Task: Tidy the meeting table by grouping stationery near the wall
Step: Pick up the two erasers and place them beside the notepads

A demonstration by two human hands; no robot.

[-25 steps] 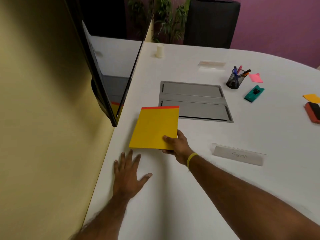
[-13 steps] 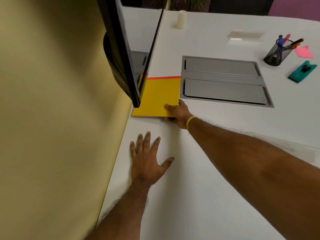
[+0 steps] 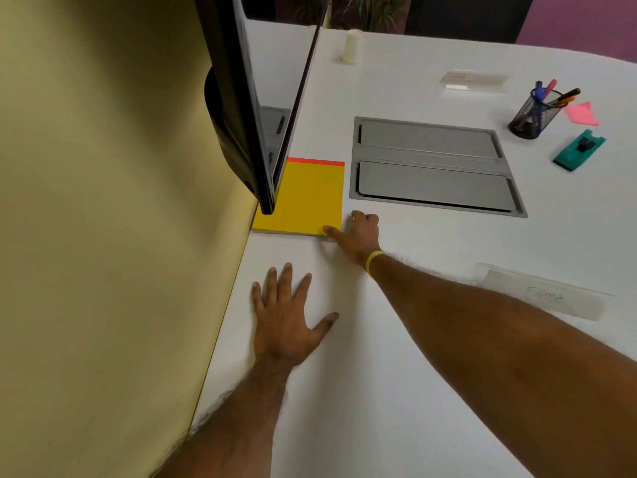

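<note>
A yellow notepad (image 3: 310, 198) with a red top strip lies flat on the white table (image 3: 379, 391), pushed against the yellow wall (image 3: 103, 201), its left edge under the monitor. My right hand (image 3: 358, 236) rests at the pad's near right corner. Its thumb tip touches that corner while the fingers curl on the table beside the pad's edge. My left hand (image 3: 286, 319) lies flat on the table close to the wall, fingers spread, holding nothing. Far right stand a mesh pen holder (image 3: 532, 115) with pens, a pink sticky note (image 3: 582, 113) and a green board eraser (image 3: 579, 150).
A black monitor (image 3: 248, 98) hangs on the wall over the table edge. A grey cable hatch (image 3: 434, 167) sits just right of the pad. A paper cup (image 3: 353, 47) stands at the back. Clear name plates lie at right (image 3: 544, 294) and farther back (image 3: 474, 81).
My right hand carried the notepad from mid-table to the wall, laid it under the monitor, and has loosened its grip. My left hand stayed flat.
</note>
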